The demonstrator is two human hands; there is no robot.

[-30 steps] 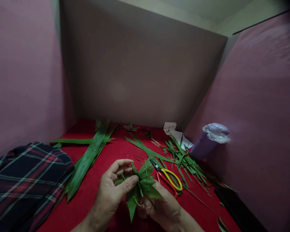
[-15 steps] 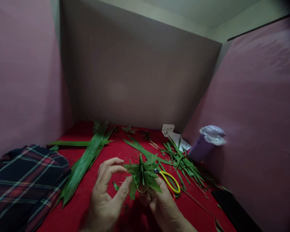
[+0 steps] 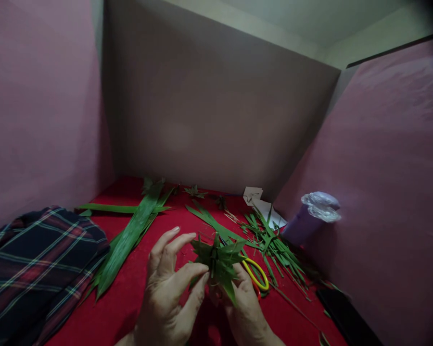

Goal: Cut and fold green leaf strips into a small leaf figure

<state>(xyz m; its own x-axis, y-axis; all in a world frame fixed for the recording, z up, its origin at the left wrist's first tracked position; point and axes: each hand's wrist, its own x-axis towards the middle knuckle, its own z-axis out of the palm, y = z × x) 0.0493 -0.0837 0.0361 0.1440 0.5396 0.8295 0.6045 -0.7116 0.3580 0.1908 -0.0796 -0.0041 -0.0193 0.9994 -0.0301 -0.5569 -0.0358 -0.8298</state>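
A star-shaped flower of folded green leaf is held up between my hands, its pointed tips spread outward. My right hand grips it from below and from the right; some of those fingers are hidden under the leaf. On the other side, my left hand pinches near the flower's centre with thumb and index finger, the remaining fingers raised and apart. Scissors with yellow and red handles lie just behind my right hand, partly covered by the flower.
Long green leaves lie at left beside a plaid cloth. Cut leaf strips are piled at right, near a purple container topped with clear plastic. A black flat object rests front right. More leaf stars are at the back.
My left thumb and index finger have closed onto the flower's middle, where they were apart before. A thin curved strip on its left side no longer stands out. The view has shifted slightly.
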